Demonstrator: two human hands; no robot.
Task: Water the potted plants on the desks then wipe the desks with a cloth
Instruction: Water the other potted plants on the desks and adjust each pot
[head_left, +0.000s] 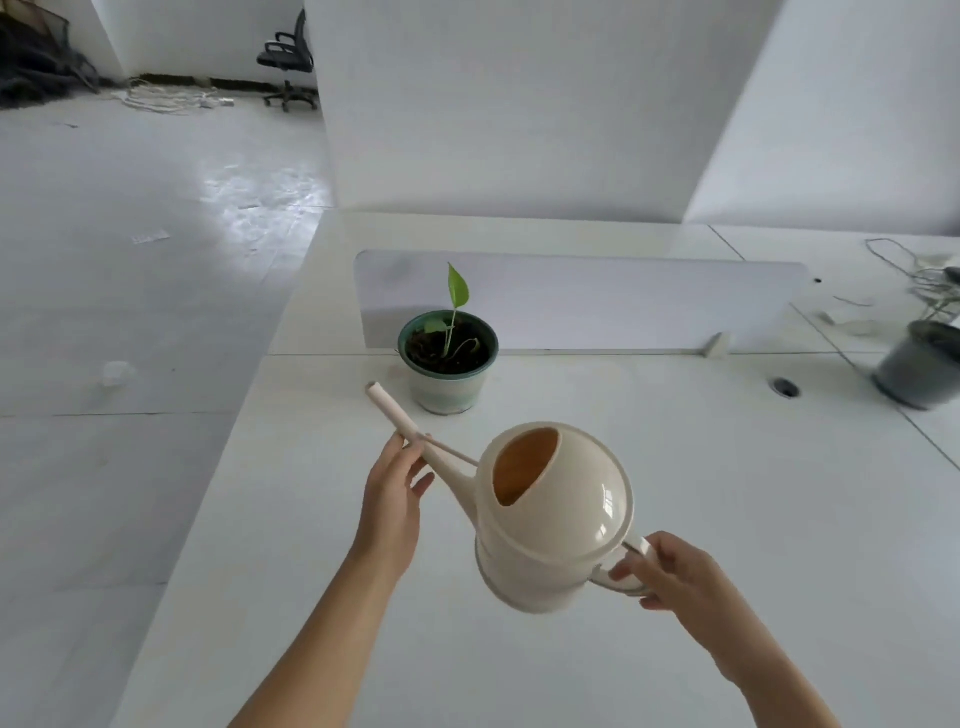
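Steadying the spout (396, 418) with the left hand (392, 493), fingertips (402, 449) laid nearly straight against it and thumb loose (a guide, seemingly, not a clamp); tip just left of the green pot (448, 364) and not yet over its soil, so apparently lining up the pour; pot and seedling on the desk (675, 467), close against the low divider (623, 306); carrying the cream watering can (556, 525) clear of the desk, no water visible leaving it; gripping the handle (621, 578) in the curled right hand (672, 571), presumably to bear the weight; far right, a grey pot (919, 366), well apart, probably next.
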